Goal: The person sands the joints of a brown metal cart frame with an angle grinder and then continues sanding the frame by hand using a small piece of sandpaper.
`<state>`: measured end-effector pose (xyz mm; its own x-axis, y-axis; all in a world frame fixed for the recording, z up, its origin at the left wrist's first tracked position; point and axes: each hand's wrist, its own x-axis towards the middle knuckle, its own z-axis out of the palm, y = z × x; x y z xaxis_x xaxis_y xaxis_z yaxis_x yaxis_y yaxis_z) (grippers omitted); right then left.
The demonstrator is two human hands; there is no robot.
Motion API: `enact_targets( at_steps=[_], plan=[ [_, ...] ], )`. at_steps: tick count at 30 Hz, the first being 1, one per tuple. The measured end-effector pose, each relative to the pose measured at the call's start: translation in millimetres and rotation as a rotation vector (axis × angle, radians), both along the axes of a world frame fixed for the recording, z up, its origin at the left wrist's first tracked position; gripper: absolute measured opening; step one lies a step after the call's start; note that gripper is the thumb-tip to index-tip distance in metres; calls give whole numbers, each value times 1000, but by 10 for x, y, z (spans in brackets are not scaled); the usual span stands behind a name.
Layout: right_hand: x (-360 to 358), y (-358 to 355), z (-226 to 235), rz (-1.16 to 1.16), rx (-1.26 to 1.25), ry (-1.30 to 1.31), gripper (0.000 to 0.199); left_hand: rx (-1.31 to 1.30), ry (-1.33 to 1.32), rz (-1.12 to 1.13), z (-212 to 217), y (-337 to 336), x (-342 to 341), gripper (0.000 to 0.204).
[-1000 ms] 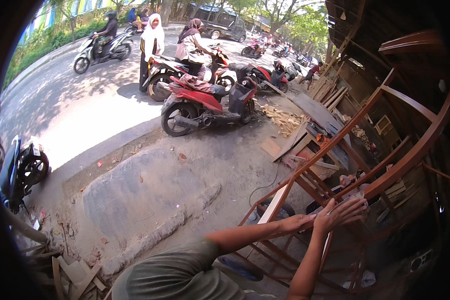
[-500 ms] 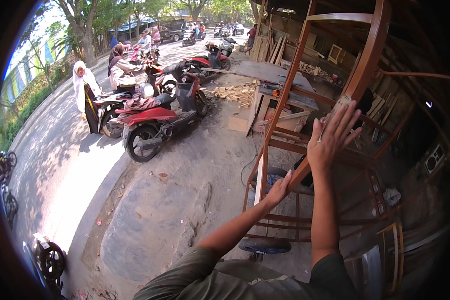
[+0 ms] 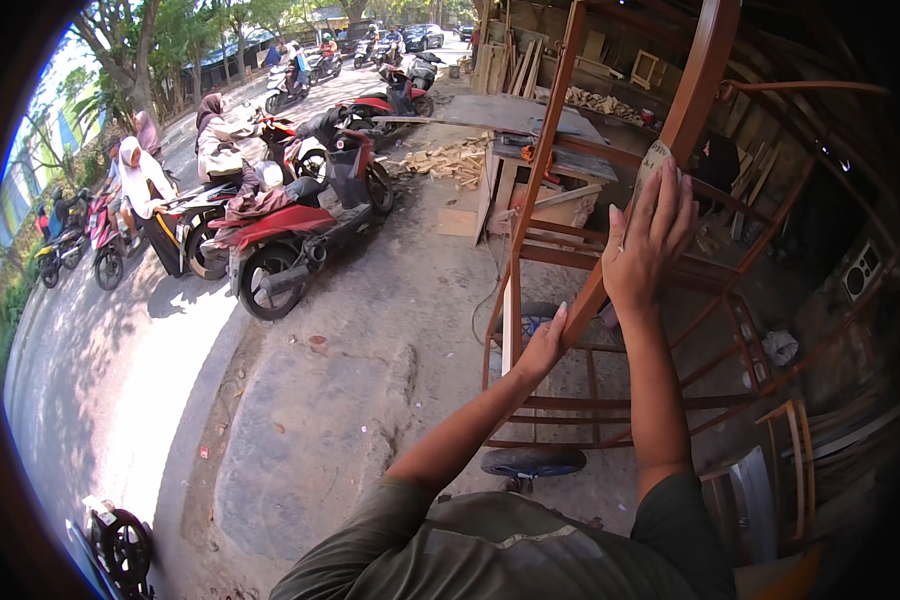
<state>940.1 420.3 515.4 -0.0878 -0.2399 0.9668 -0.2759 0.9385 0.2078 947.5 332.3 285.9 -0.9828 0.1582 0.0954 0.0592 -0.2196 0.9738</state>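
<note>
A long reddish-brown beam [image 3: 698, 90] slants up and away before me, part of a large open frame of the same colour. My left hand [image 3: 543, 345] closes around the beam's lower part, its thumb along the near side. Farther up, my right hand [image 3: 650, 245] presses a beige sheet of sandpaper [image 3: 652, 156] to the beam, fingers extended close together and thumb apart. Printed marks show on the sheet's upper end; the rest is hidden under the fingers. Thin crossbars [image 3: 630, 404] of the frame run below both hands.
A dark-tyred wheel [image 3: 533, 462] is low by the frame. A wooden workbench [image 3: 545, 190] with a tool and a pile of wood offcuts [image 3: 450, 162] lie beyond. A red motorbike [image 3: 300, 225] is parked at the left, near people and traffic on the road. A speaker [image 3: 862, 270] stands right.
The fingers of my right hand have drawn closer together on the sandpaper. My left hand still grips the beam. The view has shifted, and more riders appear at the left.
</note>
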Motion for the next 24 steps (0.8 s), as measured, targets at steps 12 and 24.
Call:
enact_targets(
  at_steps=[12, 24],
  plan=[
    [-102, 72, 7, 150, -81, 2, 58, -22, 0, -30, -16, -9, 13, 70],
    [-56, -2, 55, 22, -170, -23, 62, -137, 81, 45, 12, 18, 3, 78]
  ],
)
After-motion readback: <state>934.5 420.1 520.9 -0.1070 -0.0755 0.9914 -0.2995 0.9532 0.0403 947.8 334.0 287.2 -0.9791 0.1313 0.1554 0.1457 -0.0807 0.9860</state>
